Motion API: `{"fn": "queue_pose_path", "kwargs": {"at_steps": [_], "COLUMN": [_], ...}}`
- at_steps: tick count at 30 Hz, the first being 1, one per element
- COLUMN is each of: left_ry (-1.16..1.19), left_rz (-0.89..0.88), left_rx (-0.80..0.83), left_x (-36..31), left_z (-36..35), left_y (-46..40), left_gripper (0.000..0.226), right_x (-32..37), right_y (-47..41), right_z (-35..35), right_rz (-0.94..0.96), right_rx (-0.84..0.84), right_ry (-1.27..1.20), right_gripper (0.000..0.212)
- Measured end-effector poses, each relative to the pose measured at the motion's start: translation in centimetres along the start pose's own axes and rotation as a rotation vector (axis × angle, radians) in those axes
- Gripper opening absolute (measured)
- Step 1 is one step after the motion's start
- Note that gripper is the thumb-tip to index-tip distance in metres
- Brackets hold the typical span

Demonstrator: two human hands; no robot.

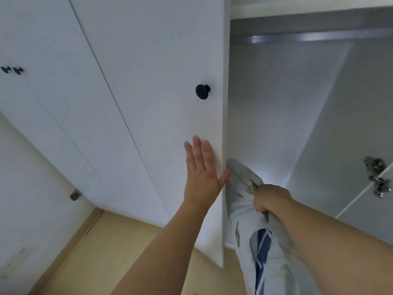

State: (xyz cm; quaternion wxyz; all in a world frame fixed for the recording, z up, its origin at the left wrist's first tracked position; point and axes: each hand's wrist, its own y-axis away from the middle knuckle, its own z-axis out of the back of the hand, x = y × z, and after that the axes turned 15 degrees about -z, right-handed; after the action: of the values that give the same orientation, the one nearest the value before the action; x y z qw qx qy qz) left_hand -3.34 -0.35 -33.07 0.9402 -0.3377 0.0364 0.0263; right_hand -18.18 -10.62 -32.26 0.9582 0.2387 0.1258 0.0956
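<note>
My left hand (201, 173) lies flat with straight fingers against the front of a white wardrobe door (161, 86), near its right edge and below a dark round knob (202, 91). My right hand (270, 199) grips a bunched white cloth (253, 235) with blue stripes and green leaf prints. The cloth reaches from the lower edge of the view up into the open wardrobe compartment (276, 116), just right of the door's edge. The lower end of the cloth is out of view.
A metal hanging rail (314, 36) runs across the top of the compartment. An open door with a metal hinge (377, 179) stands at the right. More white doors with small dark knobs (12, 70) lie to the left, above a tan floor (106, 252).
</note>
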Motion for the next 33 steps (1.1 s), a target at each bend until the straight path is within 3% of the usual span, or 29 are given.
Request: {"fn": "queue_pose_path", "kwargs": {"at_steps": [5, 13, 19, 21, 26, 31, 33], "left_ry": [0.024, 0.044, -0.013, -0.044, -0.101, -0.098, -0.106], "left_rz": [-0.005, -0.025, -0.094, -0.108, -0.140, -0.139, -0.223], "left_rx": [-0.038, -0.077, 0.001, 0.033, 0.066, 0.100, 0.143], "left_x": [1.2, 3.2, 5.4, 6.1, 6.5, 6.4, 7.0], "left_z": [-3.1, -7.1, -8.5, -8.6, -9.0, -8.5, -8.3], "left_y": [-2.0, -5.6, -7.4, -7.8, -7.9, -7.7, -6.8], "left_gripper": [0.105, 0.098, 0.082, 0.076, 0.076, 0.075, 0.074], "right_x": [-0.3, 0.9, 1.3, 1.5, 1.5, 1.6, 1.5], "right_y": [-2.1, -4.4, -6.0, -6.3, -6.8, -6.6, -6.4], "right_z": [0.3, 2.4, 3.2, 3.4, 3.5, 3.2, 2.7], "right_rz": [-0.075, -0.155, -0.193, -0.202, -0.220, -0.252, -0.278], "right_rx": [0.014, 0.033, 0.034, 0.039, 0.060, 0.053, 0.072], "right_ry": [-0.022, -0.096, -0.143, -0.144, -0.144, -0.178, -0.199], "right_gripper": [0.004, 0.008, 0.004, 0.012, 0.002, 0.007, 0.005]}}
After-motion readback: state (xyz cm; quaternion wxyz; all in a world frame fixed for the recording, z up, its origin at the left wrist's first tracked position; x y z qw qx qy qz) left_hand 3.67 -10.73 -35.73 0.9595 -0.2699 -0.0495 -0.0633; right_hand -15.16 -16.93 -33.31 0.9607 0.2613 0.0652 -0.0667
